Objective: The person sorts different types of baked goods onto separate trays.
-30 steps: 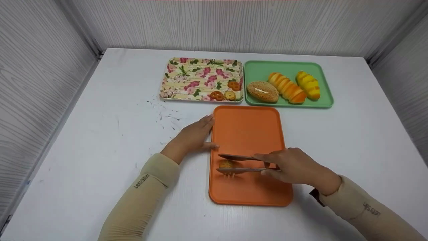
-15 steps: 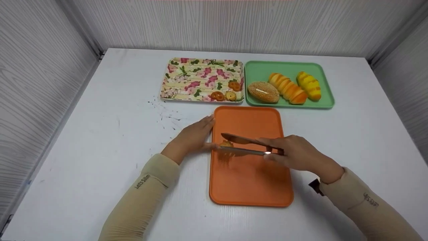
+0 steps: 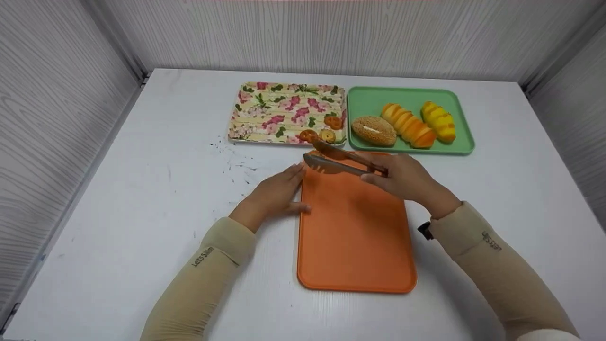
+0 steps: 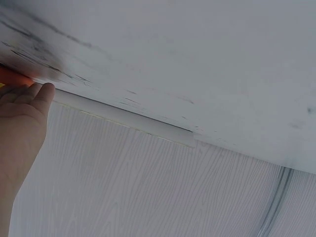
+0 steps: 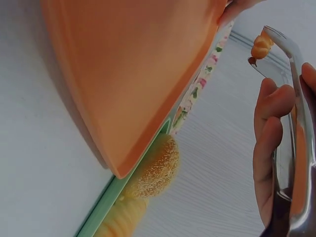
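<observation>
My right hand [image 3: 409, 177] grips metal tongs [image 3: 338, 169] above the far end of the orange tray [image 3: 357, 246]. Between the tongs' tips sits a small golden-brown biscuit [image 5: 261, 45], plain in the right wrist view and mostly hidden in the head view. My left hand [image 3: 274, 194] rests against the tray's left edge, its fingers fairly straight and its thumb over the rim. The left wrist view has that hand [image 4: 22, 118] at its left border, beside a sliver of orange.
Behind the orange tray lies a floral tray [image 3: 270, 102] with two pretzels and a round biscuit [image 3: 327, 136] at its near right corner. Beside it, a green tray [image 3: 369, 99] bears a seeded bun [image 3: 374, 130], a striped roll [image 3: 408, 125] and a yellow bread [image 3: 438, 121].
My right hand has carried the tongs and biscuit from the orange tray's near half up to its far edge, beside the floral tray. The left hand has stayed in place.
</observation>
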### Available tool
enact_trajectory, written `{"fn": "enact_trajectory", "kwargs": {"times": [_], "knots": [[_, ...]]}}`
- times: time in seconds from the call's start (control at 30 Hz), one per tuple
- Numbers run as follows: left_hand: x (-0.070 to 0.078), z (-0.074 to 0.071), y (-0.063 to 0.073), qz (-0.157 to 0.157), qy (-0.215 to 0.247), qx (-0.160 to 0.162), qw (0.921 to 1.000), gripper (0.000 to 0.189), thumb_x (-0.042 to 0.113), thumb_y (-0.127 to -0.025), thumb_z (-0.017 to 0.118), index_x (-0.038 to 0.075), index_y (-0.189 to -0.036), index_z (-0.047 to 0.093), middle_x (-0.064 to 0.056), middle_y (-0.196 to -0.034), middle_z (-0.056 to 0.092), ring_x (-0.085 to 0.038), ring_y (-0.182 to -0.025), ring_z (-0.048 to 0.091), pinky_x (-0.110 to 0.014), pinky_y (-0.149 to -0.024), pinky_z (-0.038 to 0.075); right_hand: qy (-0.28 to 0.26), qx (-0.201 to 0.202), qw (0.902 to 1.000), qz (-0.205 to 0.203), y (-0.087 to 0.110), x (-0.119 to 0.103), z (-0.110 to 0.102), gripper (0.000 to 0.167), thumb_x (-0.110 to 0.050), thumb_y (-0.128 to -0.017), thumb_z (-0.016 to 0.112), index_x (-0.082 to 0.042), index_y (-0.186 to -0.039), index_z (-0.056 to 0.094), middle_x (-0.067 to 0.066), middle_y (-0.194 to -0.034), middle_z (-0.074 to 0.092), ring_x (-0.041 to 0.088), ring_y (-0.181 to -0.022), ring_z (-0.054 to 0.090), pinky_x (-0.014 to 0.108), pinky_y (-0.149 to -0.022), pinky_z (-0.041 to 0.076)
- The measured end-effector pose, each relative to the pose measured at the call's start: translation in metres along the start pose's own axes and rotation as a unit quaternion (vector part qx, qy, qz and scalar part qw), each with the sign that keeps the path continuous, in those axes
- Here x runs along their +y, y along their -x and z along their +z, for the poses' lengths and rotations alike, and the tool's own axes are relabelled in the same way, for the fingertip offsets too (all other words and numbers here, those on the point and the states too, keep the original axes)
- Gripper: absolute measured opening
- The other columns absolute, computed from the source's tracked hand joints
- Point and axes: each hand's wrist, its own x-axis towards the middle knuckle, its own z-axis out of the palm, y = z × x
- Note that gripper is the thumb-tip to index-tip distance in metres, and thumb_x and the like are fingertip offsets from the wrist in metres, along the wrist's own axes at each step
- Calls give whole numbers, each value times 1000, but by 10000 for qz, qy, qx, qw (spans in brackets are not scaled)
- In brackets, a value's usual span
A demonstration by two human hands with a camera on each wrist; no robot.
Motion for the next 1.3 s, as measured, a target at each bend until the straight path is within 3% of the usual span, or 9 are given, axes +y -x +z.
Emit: {"fn": "enact_trajectory", "kwargs": {"times": [0.17,0.33,0.57,0.8,1.1,1.2,1.3], "knots": [[0,1,-1,-6,24,13,10000,101,63,-83,57,2,-152,15,-10,-158,10,-24,-143,14,-37,-113,20,-97,9,9988,487,-24,5,0,52,-44,-93,58,-24,-140,51,2,-66,54,17,-47,35,34,-48,31],[0,1,-1,-12,46,-1,10000,100,62,-84,58,2,-152,16,-10,-158,10,-24,-143,14,-36,-113,19,-128,83,9949,995,-48,11,2,54,-42,-93,60,-20,-141,49,6,-60,47,19,-50,35,35,-51,32],[0,-1,0,-21,-10,-32,10000,100,64,-84,56,1,-152,15,-9,-158,9,-23,-143,13,-36,-113,18,-225,155,9873,1568,-72,21,4,53,-44,-92,59,-19,-139,52,8,-99,65,25,-74,54,39,-65,42],[1,-1,1,-43,62,-52,10000,101,63,-84,56,2,-152,14,-8,-159,7,-23,-143,12,-36,-113,18,-164,94,9821,1872,-89,29,10,58,-46,-94,55,-20,-145,44,10,-136,52,29,-106,57,49,-87,46],[2,0,2,-45,96,-34,9999,98,63,-85,55,3,-152,14,-7,-159,7,-21,-143,11,-37,-114,18,11,127,9800,1986,-98,35,22,53,-38,-96,56,-19,-144,45,12,-124,60,25,-77,55,39,-62,40],[2,0,2,-64,104,-66,9999,98,62,-86,55,3,-152,14,-7,-159,7,-21,-143,10,-36,-114,17,29,67,9793,2024,-100,36,24,55,-38,-96,55,-19,-146,42,11,-126,58,26,-78,55,40,-65,41],[2,0,3,-79,118,-89,9999,98,62,-86,55,3,-152,13,-7,-159,6,-21,-144,10,-36,-114,17,-30,9,9778,2096,-102,36,27,57,-38,-97,55,-19,-147,39,11,-132,55,28,-90,57,43,-73,45]]}}
